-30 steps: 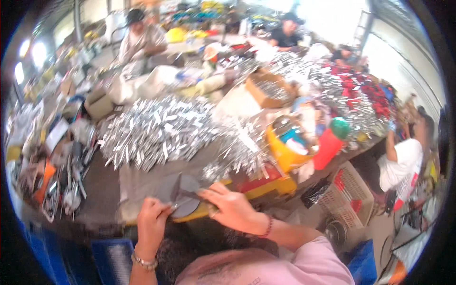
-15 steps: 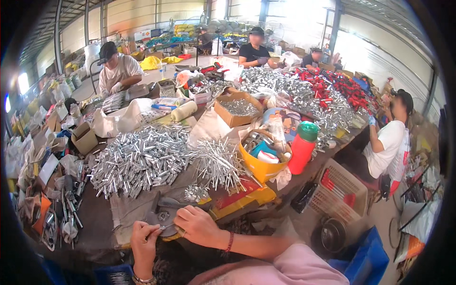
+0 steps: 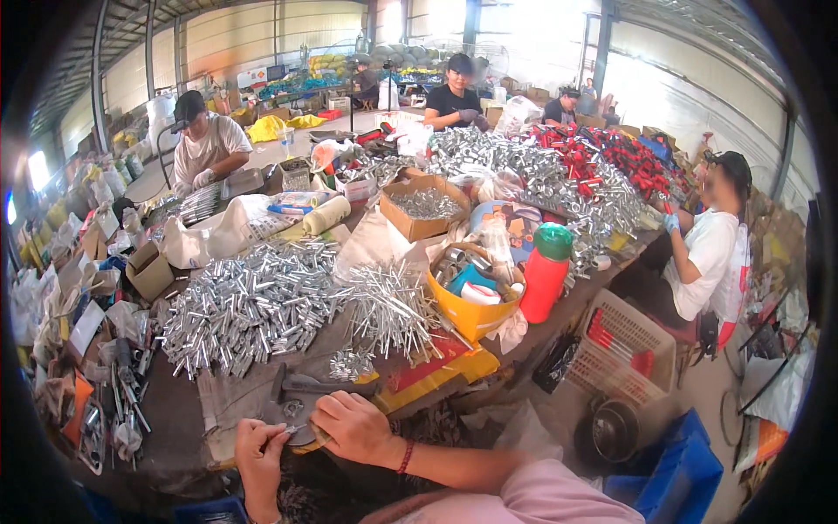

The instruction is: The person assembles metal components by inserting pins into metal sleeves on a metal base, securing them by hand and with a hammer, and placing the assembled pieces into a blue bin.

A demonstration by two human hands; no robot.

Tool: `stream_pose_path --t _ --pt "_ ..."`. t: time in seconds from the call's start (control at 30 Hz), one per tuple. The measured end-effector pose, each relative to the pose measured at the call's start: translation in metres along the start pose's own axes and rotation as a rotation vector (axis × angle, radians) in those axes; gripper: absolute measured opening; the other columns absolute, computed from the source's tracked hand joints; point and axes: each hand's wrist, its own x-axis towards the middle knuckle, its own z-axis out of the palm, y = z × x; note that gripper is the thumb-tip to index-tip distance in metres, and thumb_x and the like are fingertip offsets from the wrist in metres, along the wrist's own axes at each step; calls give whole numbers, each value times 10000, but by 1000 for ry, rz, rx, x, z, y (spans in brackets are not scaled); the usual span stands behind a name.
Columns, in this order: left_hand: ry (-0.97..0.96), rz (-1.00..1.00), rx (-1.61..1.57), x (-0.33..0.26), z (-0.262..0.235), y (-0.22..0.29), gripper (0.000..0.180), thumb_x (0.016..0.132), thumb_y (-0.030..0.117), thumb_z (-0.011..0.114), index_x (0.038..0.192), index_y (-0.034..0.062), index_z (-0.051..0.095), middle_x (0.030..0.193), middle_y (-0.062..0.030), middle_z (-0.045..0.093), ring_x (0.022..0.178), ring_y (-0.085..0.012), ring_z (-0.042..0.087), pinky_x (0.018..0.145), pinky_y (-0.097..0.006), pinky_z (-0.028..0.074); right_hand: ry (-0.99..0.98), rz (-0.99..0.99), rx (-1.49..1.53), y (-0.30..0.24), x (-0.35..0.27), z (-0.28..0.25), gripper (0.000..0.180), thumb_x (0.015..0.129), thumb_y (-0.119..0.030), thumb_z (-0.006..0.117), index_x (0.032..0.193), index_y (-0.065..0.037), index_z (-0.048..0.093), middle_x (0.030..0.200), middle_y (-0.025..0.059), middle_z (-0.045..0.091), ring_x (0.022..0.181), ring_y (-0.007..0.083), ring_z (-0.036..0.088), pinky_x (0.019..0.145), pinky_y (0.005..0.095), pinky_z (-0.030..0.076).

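At the bottom middle of the frame, the left hand (image 3: 259, 447) pinches a thin silver metal piece (image 3: 292, 430) in its fingers, and the right hand (image 3: 353, 425) is curled over its other end, just above a dark metal block (image 3: 301, 389) on the table (image 3: 175, 410). A big heap of shiny silver metal tubes (image 3: 253, 306) waits in the middle, so lots looks left. The yellow round basket (image 3: 471, 301) holds tape rolls, and the brown cardboard box (image 3: 423, 205) holds more silver bits.

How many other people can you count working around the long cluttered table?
4: a person in a white shirt and dark cap at far left, a person in a black shirt at the far end, a seated person beside them, and a person in white on the right. More may be hidden.
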Motion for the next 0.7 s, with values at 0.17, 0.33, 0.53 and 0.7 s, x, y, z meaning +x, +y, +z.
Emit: stream_pose_path --t 0.17,0.33,0.53,0.7 --pt "4 118 62 1 0 -36 144 870 -69 794 989 -12 737 962 -68 526 877 -209 564 781 -309 449 18 18 -1 3 -2 12 161 886 -209 767 965 -99 679 1009 45 577 989 262 640 855 396 536" --pt "-74 199 145 6 -5 4 98 1053 99 756 1107 29 798 1033 -138 712 939 -310 683 875 -438 554 49 36 8 6 -7 18 172 886 -226 764 975 -106 679 1036 46 558 1026 247 620 873 381 526" --pt "-40 200 150 7 -2 11 87 1036 97 773 1074 22 795 1006 -136 720 918 -306 692 854 -428 551 74 36 -2 7 -10 17 171 890 -232 758 982 -109 682 1036 44 555 1025 234 618 874 368 526" --pt "-25 100 71 2 1 -22 119 897 -50 774 1004 -18 733 964 -69 537 901 -208 563 827 -323 446 57 55 -14 4 -10 15 166 906 -221 758 998 -102 688 1023 34 561 1017 229 629 864 365 532"
